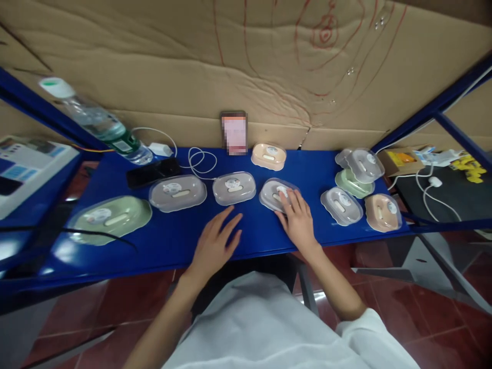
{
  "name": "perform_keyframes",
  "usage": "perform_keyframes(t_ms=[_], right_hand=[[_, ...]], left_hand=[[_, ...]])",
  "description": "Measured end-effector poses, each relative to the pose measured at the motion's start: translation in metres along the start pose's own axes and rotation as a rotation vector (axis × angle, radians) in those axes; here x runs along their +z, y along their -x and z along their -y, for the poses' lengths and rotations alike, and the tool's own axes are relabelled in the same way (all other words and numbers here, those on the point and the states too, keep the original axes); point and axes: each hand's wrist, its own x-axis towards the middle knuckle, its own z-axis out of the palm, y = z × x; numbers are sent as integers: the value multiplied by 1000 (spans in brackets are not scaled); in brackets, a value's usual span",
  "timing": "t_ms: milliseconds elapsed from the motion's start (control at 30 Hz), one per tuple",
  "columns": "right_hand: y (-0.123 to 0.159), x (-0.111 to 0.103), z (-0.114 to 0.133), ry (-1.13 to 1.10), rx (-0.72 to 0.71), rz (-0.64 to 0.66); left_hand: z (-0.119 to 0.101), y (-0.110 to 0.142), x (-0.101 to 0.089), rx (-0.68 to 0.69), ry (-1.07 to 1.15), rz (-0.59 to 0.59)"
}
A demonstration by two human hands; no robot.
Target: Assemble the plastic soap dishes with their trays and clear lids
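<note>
While the left hand (214, 240) is spreading empty fingers, the right hand (300, 221), also open, is touching the grey box (272, 190) at my colleague's one o'clock, which is looking light, stiff, slippery, best taken by its sides.

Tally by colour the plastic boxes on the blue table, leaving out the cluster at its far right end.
Green: 1 (green box)
Grey: 3 (left grey box, middle grey box, right grey box partly covered by the right hand)
Peach: 1 (peach box)
Total: 5
</note>
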Motion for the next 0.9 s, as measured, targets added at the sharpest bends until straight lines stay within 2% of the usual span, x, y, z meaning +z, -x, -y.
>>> perform_keyframes(t_ms=[200, 300, 433, 500, 567, 667, 733, 800, 900], right_hand=[[2, 9, 3, 2, 22, -11], [-7, 12, -1, -10, 37, 37], [-17, 2, -15, -74, 61, 94], [-11, -12, -30, -125, 61, 92], [3, -27, -52, -133, 101, 30], [36, -43, -93, -8, 307, -141], [58, -46, -117, 89, 420, -184], [73, -45, -131, 115, 424, -161], [75, -45, -136, 48, 322, -122]], left_hand=[[40, 25, -34, -259, -122, -233], [47, 27, -39, -312, -93, -212], [55, 23, -35, -254, -98, -131], [59, 21, -32, -231, -112, -86], [61, 20, -30, -238, -112, -64], [64, 17, -31, -257, -105, -104], [68, 12, -32, -243, -110, -136], [76, 4, -34, -212, -120, -165], [92, -11, -36, -198, -149, -214]])
